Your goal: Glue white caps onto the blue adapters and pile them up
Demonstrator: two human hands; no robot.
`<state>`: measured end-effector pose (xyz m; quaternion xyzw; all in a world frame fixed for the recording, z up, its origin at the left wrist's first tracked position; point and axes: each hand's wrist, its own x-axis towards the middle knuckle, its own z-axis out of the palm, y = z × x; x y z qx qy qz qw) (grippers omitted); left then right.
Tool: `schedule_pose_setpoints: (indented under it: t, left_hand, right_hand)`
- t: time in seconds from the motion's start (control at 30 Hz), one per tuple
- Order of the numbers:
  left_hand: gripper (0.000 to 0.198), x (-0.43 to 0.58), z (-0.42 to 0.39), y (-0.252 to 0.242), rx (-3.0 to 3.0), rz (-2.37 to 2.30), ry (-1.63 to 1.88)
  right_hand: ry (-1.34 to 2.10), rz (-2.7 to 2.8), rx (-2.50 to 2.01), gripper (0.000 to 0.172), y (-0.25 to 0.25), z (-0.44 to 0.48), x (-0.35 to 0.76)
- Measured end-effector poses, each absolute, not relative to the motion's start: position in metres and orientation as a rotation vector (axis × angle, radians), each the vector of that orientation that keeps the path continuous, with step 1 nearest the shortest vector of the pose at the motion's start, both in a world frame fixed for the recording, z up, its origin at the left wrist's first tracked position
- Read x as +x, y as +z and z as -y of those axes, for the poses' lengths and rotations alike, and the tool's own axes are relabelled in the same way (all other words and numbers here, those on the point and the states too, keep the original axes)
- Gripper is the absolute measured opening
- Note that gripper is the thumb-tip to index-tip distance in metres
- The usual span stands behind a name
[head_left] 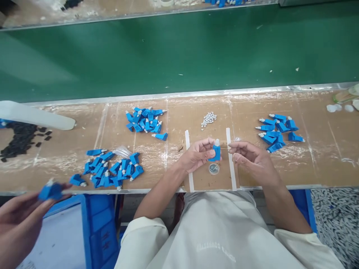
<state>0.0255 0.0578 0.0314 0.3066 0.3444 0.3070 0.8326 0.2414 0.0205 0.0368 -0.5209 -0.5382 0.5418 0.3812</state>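
Upright in my left hand (199, 154) is a small blue plastic piece with a whitish tip (216, 152), gripped between thumb and fingers. Just to its right, my right hand (251, 158) has its fingers drawn together in a pinch. A thin stick-like thing (225, 149) runs from those fingertips toward the blue piece; its kind is too small to tell. Below the hands lies a small round clear dish (214, 169) with something dark in it. Beyond them is a little pile of small white-grey bits (209, 119).
Blue pieces lie in piles at the back left (146, 120), front left (112, 170) and right (277, 132). At far left, another person's hand (25, 215) holds a blue piece near black pads (19, 138) and a white container (36, 115). White tape strips (232, 160) flank my work spot.
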Motion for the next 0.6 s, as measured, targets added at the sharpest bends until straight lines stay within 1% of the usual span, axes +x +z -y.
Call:
schedule_pose_setpoints:
  t: [0.07, 0.1, 0.2, 0.27, 0.33, 0.4, 0.5, 0.6]
  left_hand:
    - [0.026, 0.025, -0.058, 0.028, 0.651, -0.734, 0.658]
    - [0.022, 0.025, -0.059, 0.026, 0.644, -0.735, 0.675]
    - [0.017, 0.022, -0.065, 0.016, 0.587, -0.732, 0.766]
    - [0.019, 0.02, -0.07, 0.009, 0.535, -0.722, 0.821]
    - [0.021, 0.018, -0.075, 0.003, 0.491, -0.705, 0.857]
    - [0.025, 0.017, -0.078, -0.002, 0.456, -0.7, 0.879]
    - [0.026, 0.016, -0.079, -0.006, 0.417, -0.705, 0.895]
    - [0.025, 0.015, -0.079, -0.005, 0.407, -0.712, 0.883]
  right_hand:
    - [1.416, 1.471, -1.297, 0.04, 0.039, -0.03, 0.241]
    - [1.353, 1.542, -1.315, 0.039, 0.039, -0.034, 0.243]
    - [0.943, 1.79, -1.457, 0.029, 0.033, -0.04, 0.251]
    - [0.779, 1.938, -1.488, 0.023, 0.028, -0.04, 0.255]
    - [0.807, 2.034, -1.435, 0.021, 0.025, -0.037, 0.255]
    - [0.928, 2.058, -1.37, 0.02, 0.025, -0.033, 0.251]
    - [1.135, 1.997, -1.346, 0.02, 0.025, -0.025, 0.241]
    - [1.244, 1.91, -1.384, 0.023, 0.019, -0.021, 0.232]
